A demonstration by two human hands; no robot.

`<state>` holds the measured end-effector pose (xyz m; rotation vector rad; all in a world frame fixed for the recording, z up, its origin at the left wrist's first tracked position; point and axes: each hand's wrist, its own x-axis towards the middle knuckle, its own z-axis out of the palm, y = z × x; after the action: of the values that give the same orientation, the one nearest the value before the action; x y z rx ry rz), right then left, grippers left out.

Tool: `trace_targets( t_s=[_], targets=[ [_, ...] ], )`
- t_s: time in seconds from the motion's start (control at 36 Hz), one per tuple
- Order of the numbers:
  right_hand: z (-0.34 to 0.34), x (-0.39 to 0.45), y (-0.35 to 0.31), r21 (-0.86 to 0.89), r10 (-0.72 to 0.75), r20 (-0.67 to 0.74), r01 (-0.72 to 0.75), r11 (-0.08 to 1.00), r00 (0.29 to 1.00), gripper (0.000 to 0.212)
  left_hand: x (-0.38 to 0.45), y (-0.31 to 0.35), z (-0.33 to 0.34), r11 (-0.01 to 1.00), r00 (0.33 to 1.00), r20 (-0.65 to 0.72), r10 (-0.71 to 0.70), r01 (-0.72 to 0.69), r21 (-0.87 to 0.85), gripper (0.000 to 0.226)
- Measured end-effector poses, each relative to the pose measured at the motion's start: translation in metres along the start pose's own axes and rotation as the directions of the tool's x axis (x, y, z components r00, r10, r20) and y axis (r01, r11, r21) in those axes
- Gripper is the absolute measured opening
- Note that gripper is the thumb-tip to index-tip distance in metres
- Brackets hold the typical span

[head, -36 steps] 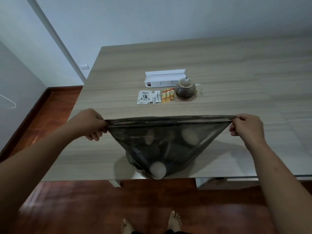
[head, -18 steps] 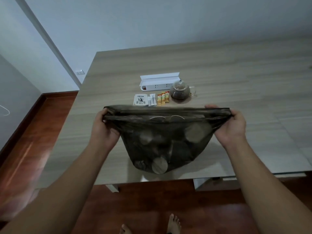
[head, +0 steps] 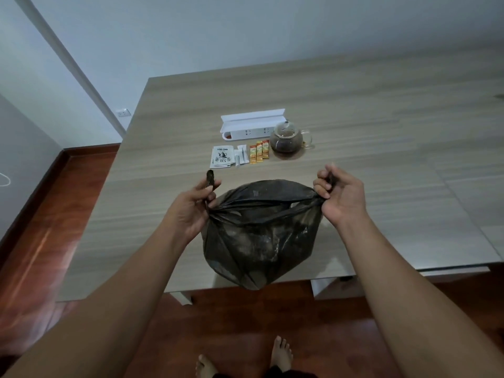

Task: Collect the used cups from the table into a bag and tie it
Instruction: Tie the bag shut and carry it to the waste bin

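A dark see-through plastic bag hangs over the near edge of the wooden table, with pale cup shapes dimly visible inside. My left hand grips the bag's gathered left corner, and a twisted end of plastic sticks up past my thumb. My right hand pinches the gathered right corner. The bag's mouth is bunched between the two hands and sags in the middle.
At mid-table stand a glass teapot of dark tea, a white power strip, a tea packet and orange sachets. Red-brown wooden floor lies below, with my bare feet near the bottom edge.
The bag's mouth was stretched flat and wide a second ago; both hands have since moved inward and gathered each corner into a twisted tail, so the bag now hangs rounder.
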<state>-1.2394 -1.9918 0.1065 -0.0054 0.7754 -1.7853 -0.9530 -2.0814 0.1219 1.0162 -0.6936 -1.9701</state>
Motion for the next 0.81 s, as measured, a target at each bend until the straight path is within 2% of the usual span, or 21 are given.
trace_targets(
  t_s=[0.06,0.08,0.22,0.36,0.44,0.61,0.69,0.81],
  targets=[
    [-0.004,0.000,0.001,-0.057,0.007,0.017,-0.006,0.998,1.000,0.006,0.001,-0.003,-0.003,1.000,1.000,0.006,-0.003,0.003,0.006,0.034],
    [-0.005,0.001,0.002,-0.080,0.021,0.027,-0.018,0.997,0.999,0.008,0.003,-0.003,-0.002,1.000,1.000,0.013,-0.011,0.011,-0.013,0.039],
    [-0.010,0.009,0.011,-0.127,0.056,0.039,-0.051,0.991,0.998,0.036,0.008,-0.007,0.000,0.986,0.998,-0.023,0.052,-0.055,-0.155,0.039],
    [-0.003,0.010,0.011,0.039,0.008,0.012,-0.009,0.999,1.000,0.045,0.008,-0.004,0.012,0.924,0.984,-0.155,0.085,-0.136,-0.357,0.042],
    [0.004,0.003,0.011,0.072,-0.001,-0.016,0.002,0.997,1.000,0.045,0.008,-0.006,0.016,0.932,0.977,-0.196,0.082,-0.145,-0.331,0.044],
    [0.014,-0.001,0.008,0.047,0.027,0.075,-0.030,0.998,0.997,0.050,0.008,-0.006,0.025,0.981,0.997,-0.066,0.033,-0.045,-0.189,0.054],
    [0.008,0.000,0.005,-0.003,0.016,0.092,-0.015,1.000,0.996,0.049,0.007,-0.007,0.024,0.984,1.000,-0.023,-0.014,0.010,-0.176,0.043],
    [-0.002,0.001,0.002,-0.018,0.039,0.091,-0.037,0.999,0.995,0.042,0.008,-0.009,0.024,0.980,0.997,-0.072,0.002,-0.016,-0.199,0.035]
  ],
)
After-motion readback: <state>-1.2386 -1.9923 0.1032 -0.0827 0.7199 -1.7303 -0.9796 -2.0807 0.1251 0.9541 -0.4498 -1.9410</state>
